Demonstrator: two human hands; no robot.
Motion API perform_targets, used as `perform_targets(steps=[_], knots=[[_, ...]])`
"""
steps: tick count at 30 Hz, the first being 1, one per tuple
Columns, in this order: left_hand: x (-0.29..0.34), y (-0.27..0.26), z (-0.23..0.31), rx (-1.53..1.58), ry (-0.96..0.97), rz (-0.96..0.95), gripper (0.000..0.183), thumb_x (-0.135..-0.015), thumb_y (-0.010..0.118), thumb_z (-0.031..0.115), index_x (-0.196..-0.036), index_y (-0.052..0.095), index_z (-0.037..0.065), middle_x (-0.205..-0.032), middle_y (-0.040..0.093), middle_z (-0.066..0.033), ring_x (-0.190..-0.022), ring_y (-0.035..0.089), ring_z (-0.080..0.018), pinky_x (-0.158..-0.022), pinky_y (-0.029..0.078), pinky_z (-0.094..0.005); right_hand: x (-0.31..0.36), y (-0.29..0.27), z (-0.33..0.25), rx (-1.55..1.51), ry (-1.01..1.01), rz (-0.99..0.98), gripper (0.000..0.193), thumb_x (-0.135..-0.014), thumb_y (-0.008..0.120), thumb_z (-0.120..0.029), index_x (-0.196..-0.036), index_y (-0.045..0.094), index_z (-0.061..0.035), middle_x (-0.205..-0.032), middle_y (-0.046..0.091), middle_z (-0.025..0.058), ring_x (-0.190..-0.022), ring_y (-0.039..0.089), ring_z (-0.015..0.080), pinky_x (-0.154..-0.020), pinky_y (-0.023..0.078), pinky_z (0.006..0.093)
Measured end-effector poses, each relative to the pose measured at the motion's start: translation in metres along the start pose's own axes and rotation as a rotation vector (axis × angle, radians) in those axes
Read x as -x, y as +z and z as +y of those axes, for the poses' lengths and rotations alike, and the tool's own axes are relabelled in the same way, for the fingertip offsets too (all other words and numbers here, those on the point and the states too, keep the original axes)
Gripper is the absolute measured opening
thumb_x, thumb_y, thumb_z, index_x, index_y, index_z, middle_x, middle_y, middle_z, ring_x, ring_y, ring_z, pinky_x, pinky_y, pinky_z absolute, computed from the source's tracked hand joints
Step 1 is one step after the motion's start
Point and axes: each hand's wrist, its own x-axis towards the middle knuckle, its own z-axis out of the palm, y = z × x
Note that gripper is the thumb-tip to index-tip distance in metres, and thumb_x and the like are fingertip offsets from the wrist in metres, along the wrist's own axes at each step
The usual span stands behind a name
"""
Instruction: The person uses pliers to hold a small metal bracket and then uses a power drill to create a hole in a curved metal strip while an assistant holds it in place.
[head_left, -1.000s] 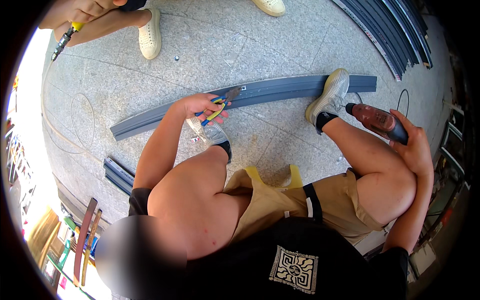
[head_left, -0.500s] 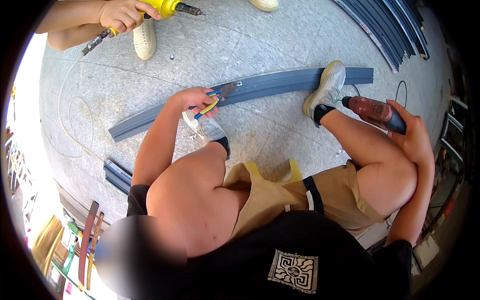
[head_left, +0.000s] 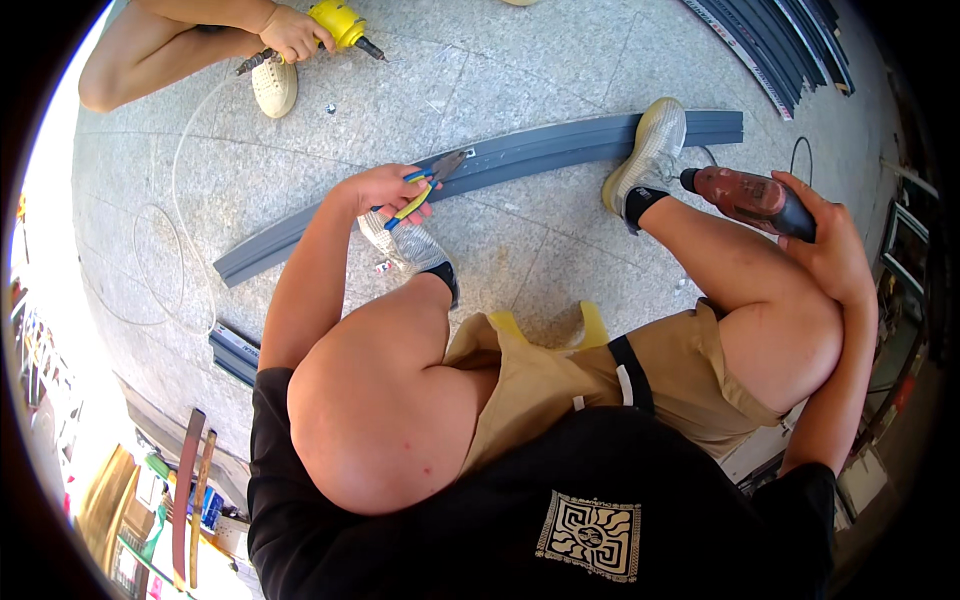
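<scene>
Looks like a workshop, perhaps open to the outdoors on the left, to judge by the white glare [head_left: 50, 240] there. Has a stone-tiled floor [head_left: 560, 70] with a long grey profile [head_left: 560, 145] laid across it and a stack of similar profiles [head_left: 765, 45] at the upper right. Shows a working character in a yellow power tool [head_left: 338, 22] with a thin hose [head_left: 177, 160], a dark red power tool [head_left: 740, 195], pliers [head_left: 408, 205], and a reddish strip [head_left: 185, 490] among mixed clutter [head_left: 212, 508] at the lower left.
</scene>
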Motion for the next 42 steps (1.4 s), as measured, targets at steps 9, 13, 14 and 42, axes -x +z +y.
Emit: perform_targets(steps=[9, 13, 14, 42], knots=[[-0.001, 0.007, 0.002, -0.041, -0.001, 0.065, 0.034, -0.114, 0.055, 0.030, -0.138, 0.062, 0.007, -0.100, 0.075, -0.0092, -0.078, 0.073, -0.0172, -0.069, 0.059, -0.0319, 0.000, -0.001, -0.003, 0.005, 0.006, -0.015, 0.077, -0.073, 0.073, 0.005, -0.149, 0.063, -0.0095, -0.107, 0.076, 0.0254, -0.097, 0.075, 0.0412, -0.092, 0.056, 0.0408], [-0.003, 0.008, 0.000, -0.037, 0.051, 0.090, 0.024, -0.115, 0.052, 0.020, -0.129, 0.061, 0.002, -0.088, 0.071, -0.0092, -0.065, 0.064, -0.0164, -0.059, 0.053, -0.0338, 0.001, 0.001, -0.004, 0.035, 0.044, -0.022, 0.077, -0.074, 0.074, 0.005, -0.149, 0.063, -0.0102, -0.107, 0.076, 0.0250, -0.097, 0.074, 0.0412, -0.092, 0.056, 0.0410], [-0.004, 0.009, 0.000, -0.037, 0.035, 0.087, 0.024, -0.115, 0.052, 0.020, -0.129, 0.061, 0.002, -0.088, 0.071, -0.0092, -0.065, 0.064, -0.0164, -0.059, 0.053, -0.0338, 0.001, 0.001, -0.004, 0.022, 0.029, -0.009, 0.077, -0.074, 0.074, 0.005, -0.149, 0.063, -0.0105, -0.107, 0.076, 0.0250, -0.097, 0.074, 0.0413, -0.092, 0.056, 0.0409], [0.035, -0.002, -0.003, -0.239, -0.111, 0.178, 0.030, -0.113, 0.057, 0.032, -0.131, 0.065, 0.009, -0.102, 0.081, -0.0127, -0.083, 0.080, -0.0195, -0.066, 0.060, -0.0316, 0.015, -0.002, -0.005, 0.059, 0.050, 0.034, 0.077, -0.074, 0.076, 0.005, -0.149, 0.063, -0.0103, -0.108, 0.075, 0.0249, -0.098, 0.073, 0.0430, -0.092, 0.056, 0.0431]])
